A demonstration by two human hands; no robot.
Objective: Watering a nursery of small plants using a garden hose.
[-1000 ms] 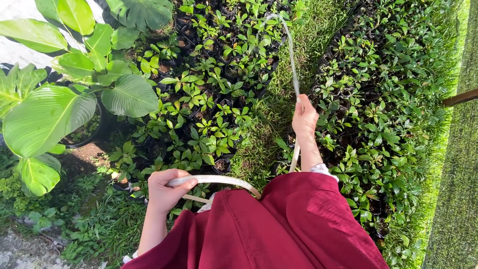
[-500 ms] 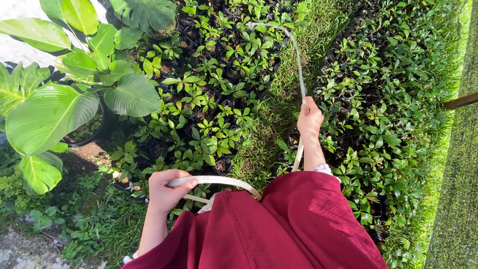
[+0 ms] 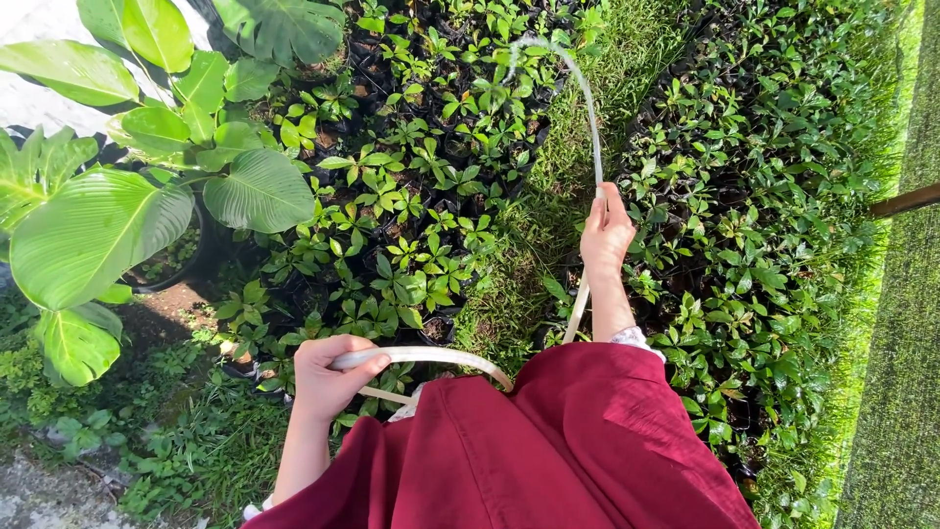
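Observation:
My left hand (image 3: 328, 377) grips a loop of pale translucent hose (image 3: 431, 355) near my waist, above a dark red garment. My right hand (image 3: 605, 232) holds the hose's end out in front, over a strip of grass. From that hand a thin stream of water (image 3: 586, 98) arcs up and left, falling onto small green seedlings (image 3: 421, 196) in black bags. The hose runs back from my right hand along my forearm to my body.
A second bed of seedlings (image 3: 764, 216) fills the right side. Large-leaved plants (image 3: 108, 216) in a dark pot stand at the left. A grass path (image 3: 548, 196) runs between the beds. Green netting (image 3: 901, 372) lies at the far right, with a brown pole (image 3: 906, 199).
My right hand has shifted slightly up and to the right, and the water arc's landing point wanders over the far seedlings. My left hand stays put.

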